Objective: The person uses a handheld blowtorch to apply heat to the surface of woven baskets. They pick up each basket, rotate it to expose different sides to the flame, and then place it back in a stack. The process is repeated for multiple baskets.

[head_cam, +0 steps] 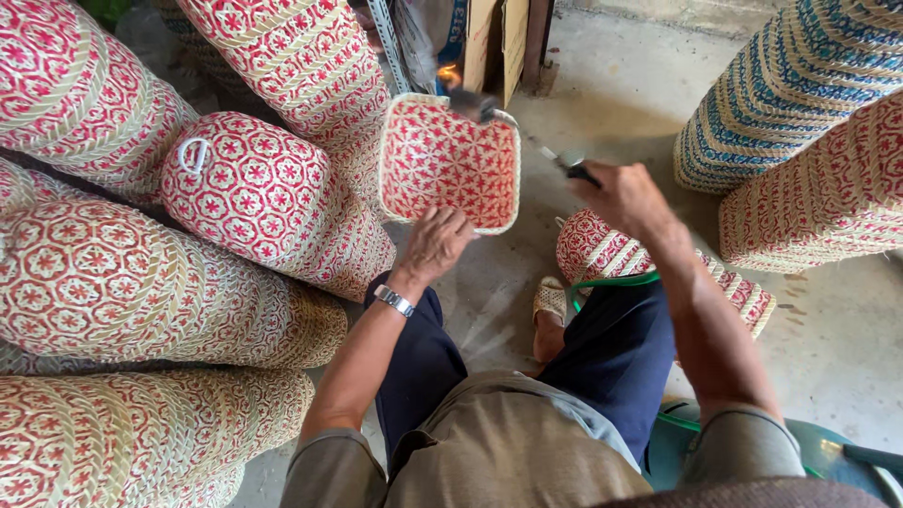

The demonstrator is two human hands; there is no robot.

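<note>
Left hand [435, 243] grips rim of square red-and-cream woven basket [450, 162]; right hand [623, 196] clenched on slim metal torch [527, 134], flame at basket rim.

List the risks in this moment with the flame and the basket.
1. The torch flame plays on the rim of the woven basket, which could scorch or catch.
2. The left hand grips that basket's lower edge, fairly near the heat.
3. Stacks of woven baskets and a cardboard box stand close by and might ignite.
</note>
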